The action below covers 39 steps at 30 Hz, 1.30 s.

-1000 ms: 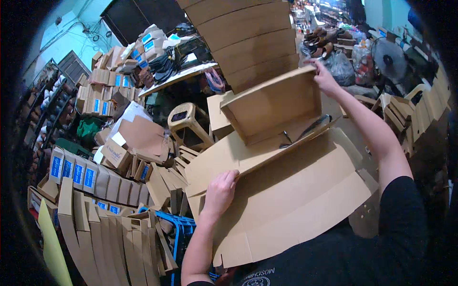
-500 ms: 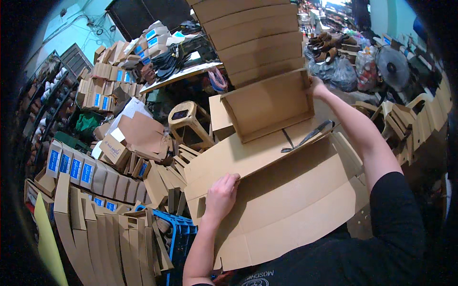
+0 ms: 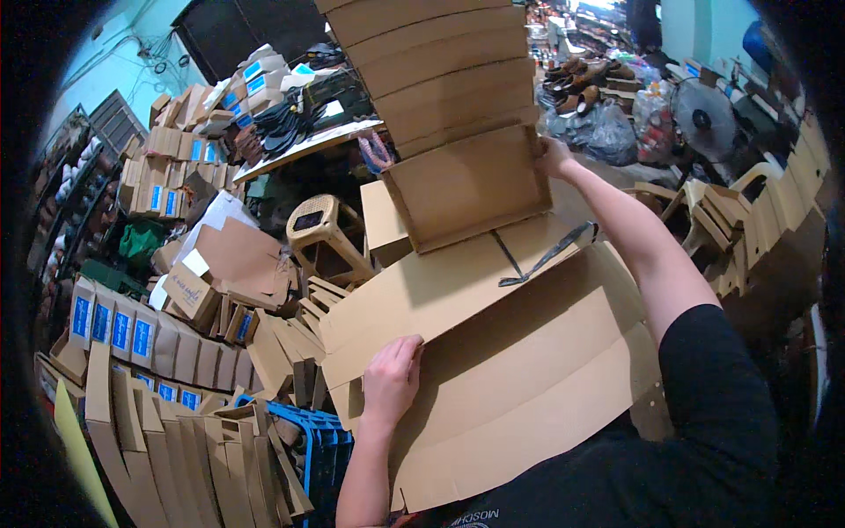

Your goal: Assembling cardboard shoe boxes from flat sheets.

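Observation:
A shallow open cardboard box (image 3: 471, 189) stands tilted, its hollow side facing me, against a tall stack of similar cardboard boxes (image 3: 440, 62). The fingers of my right hand (image 3: 556, 160) are closed on its upper right end. Below it, in front of my body, lies a large open cardboard carton (image 3: 519, 378) with a wide flap (image 3: 422, 290). My left hand (image 3: 393, 377) is closed on the near edge of that flap, fingertips curled over it. A dark strap (image 3: 550, 255) lies across the flap's right part.
A beige plastic stool (image 3: 326, 233) stands beyond the carton. To the left are a blue crate (image 3: 308, 431), a row of cardboard boxes (image 3: 167, 440) and labelled boxes (image 3: 123, 326). A fan (image 3: 702, 119), bagged items (image 3: 612, 136) and brown shoes (image 3: 576, 84) sit at the far right.
The whole view has shifted slightly, so most things appear further left. Both hands keep their holds, and the shallow box stays against the stack.

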Motion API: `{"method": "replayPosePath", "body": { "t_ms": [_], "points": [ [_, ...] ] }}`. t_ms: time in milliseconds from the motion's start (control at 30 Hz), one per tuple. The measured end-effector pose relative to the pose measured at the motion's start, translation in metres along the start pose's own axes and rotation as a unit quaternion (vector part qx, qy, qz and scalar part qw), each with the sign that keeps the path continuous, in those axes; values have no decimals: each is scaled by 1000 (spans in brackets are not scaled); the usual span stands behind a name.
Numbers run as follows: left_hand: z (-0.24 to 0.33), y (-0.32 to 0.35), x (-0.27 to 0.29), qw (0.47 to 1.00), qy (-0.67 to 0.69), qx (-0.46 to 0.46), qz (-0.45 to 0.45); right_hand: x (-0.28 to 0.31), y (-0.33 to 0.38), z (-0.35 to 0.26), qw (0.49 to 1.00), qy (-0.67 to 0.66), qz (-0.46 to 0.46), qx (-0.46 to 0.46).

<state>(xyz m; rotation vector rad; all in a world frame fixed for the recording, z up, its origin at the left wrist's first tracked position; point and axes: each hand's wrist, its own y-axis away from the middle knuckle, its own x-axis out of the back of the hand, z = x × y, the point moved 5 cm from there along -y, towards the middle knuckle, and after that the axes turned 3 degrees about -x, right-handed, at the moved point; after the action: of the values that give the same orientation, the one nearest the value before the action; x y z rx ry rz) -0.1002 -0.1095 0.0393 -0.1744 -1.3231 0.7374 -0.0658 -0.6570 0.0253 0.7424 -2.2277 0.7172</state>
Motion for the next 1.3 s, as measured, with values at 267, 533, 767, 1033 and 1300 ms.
{"method": "replayPosePath", "body": {
  "t_ms": [267,533,767,1033,1300],
  "points": [
    [0,10,0,1000,1,15,-2,38,67,-62,975,-116,-190,-8],
    [-46,-1,40,986,96,131,-36,121,112,-26,992,-67,16,110],
    [-53,-20,33,989,74,77,-105,152,221,-83,964,0,55,258],
    [-49,-31,11,993,71,58,-68,125,372,-110,857,76,-318,398],
    [-42,-3,107,843,416,341,15,193,322,-77,962,67,54,257]
  ]
}}
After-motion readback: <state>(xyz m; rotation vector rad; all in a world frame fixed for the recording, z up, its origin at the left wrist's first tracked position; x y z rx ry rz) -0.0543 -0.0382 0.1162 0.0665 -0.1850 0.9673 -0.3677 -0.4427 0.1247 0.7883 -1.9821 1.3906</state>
